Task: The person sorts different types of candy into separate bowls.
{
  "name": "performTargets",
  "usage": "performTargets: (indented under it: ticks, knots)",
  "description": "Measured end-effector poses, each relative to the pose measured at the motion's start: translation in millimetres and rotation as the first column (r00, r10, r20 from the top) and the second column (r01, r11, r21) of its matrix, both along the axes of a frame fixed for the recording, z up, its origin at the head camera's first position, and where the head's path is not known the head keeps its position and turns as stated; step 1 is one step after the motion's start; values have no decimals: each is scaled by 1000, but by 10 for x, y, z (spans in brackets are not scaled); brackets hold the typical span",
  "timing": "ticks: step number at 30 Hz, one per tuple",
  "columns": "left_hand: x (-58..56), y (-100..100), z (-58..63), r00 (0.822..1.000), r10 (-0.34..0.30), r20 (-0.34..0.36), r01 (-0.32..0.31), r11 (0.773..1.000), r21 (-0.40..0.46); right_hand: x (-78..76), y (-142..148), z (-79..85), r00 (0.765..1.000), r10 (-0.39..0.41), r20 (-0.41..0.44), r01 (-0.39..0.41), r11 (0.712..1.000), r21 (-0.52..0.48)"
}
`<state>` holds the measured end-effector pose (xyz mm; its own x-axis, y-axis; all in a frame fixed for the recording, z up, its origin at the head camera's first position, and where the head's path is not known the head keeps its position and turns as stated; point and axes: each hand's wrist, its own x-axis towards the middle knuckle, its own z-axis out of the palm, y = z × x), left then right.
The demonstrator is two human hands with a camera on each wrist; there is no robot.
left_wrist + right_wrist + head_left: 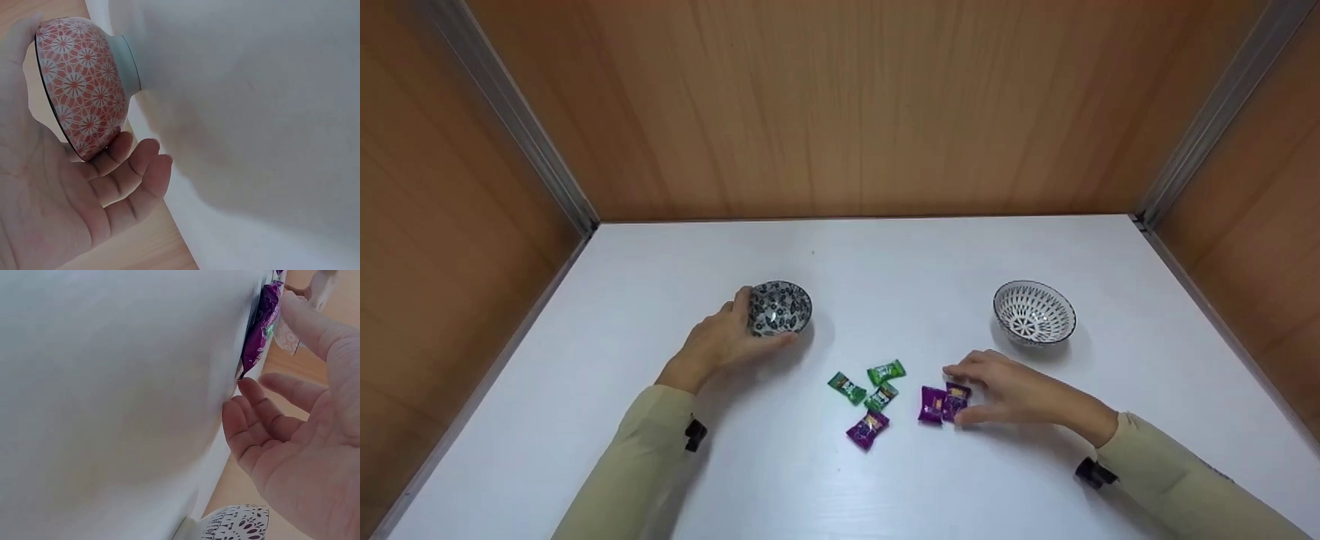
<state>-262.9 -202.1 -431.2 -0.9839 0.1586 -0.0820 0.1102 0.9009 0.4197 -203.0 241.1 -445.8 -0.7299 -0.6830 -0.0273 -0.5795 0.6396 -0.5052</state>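
My left hand [725,339] grips a small bowl [780,308] by its rim, thumb on the near side and fingers on the far side. Dark flowers cover the bowl's inside; the left wrist view shows a red, white-flowered outside [84,84]. Low over the table, my right hand [1011,386] spreads thumb and fingers around a purple-wrapped candy [957,401]. Another purple candy [931,405] lies against that one. In the right wrist view, my fingertips are right at the end of a purple wrapper [261,332], with nothing pinched between them.
Green-wrapped candies [847,388] and a purple candy [868,430] lie mid-table between my hands. A white bowl with dark marks [1034,313] stands beyond my right hand. Wooden panels [855,112] enclose the white table [885,255] at the back and sides.
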Motion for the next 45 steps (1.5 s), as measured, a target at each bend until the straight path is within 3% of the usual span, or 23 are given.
performTargets:
  ticks: [5, 18, 26, 36, 41, 45]
  knots:
    - [9, 1, -2, 999, 1, 54, -4, 999, 48, -14, -22, -14, 999, 4, 31, -4, 1000, 2]
    - [-2, 8, -36, 999, 9, 43, -14, 993, 117, -16, -11, 12, 997, 13, 79, -9, 999, -52]
    - [10, 21, -65, 996, 34, 89, -50, 981, 190, -28, 20, 63, 990, 26, 138, -14, 996, -83]
    - [-8, 0, -78, 994, 32, 102, -56, 969, 241, -104, 14, 116, 962, 42, 271, 20, 975, -220]
    - [1, 16, -77, 993, 37, 115, -65, 966, 248, -132, -18, 136, 932, 68, 355, 42, 955, -293]
    - [4, 26, -79, 993, 41, 109, -67, 967, 247, -170, -44, 165, 931, 65, 359, 53, 949, -309]
